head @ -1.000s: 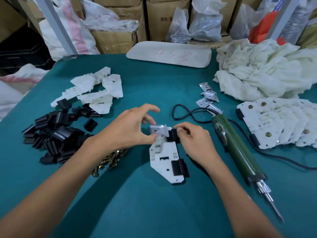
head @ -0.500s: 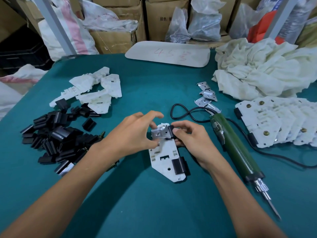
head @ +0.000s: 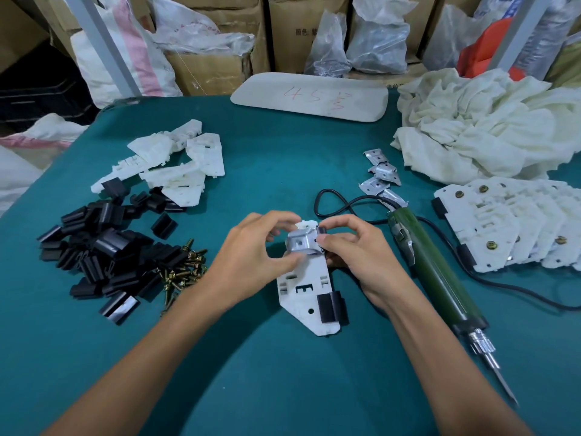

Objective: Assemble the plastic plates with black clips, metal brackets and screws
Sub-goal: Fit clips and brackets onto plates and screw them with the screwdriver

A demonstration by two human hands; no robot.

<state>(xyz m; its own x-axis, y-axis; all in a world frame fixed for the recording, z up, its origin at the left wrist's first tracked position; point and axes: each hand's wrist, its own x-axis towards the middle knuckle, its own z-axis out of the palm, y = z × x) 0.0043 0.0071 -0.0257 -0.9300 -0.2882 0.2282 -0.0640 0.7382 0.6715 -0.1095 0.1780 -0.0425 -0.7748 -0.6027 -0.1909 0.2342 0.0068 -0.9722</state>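
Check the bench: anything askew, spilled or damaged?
Nothing stands out. The left hand and right hand pinch the metal bracket at the top of the plastic plate; a black clip sits on its lower right edge. The electric screwdriver lies alongside.

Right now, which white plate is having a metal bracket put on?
The plate between left hand and right hand, bracket at its far end. The left pile lies untouched; the right stack already has screws.

A green electric screwdriver [head: 435, 278] is laid on the teal bench [head: 283, 146] at the right. White cloth [head: 487, 130] is heaped at the far right. A pale oblong board [head: 309, 96] marked in red is set at the far edge, with cardboard boxes [head: 301, 29] and plastic bags [head: 374, 42] stacked beyond.
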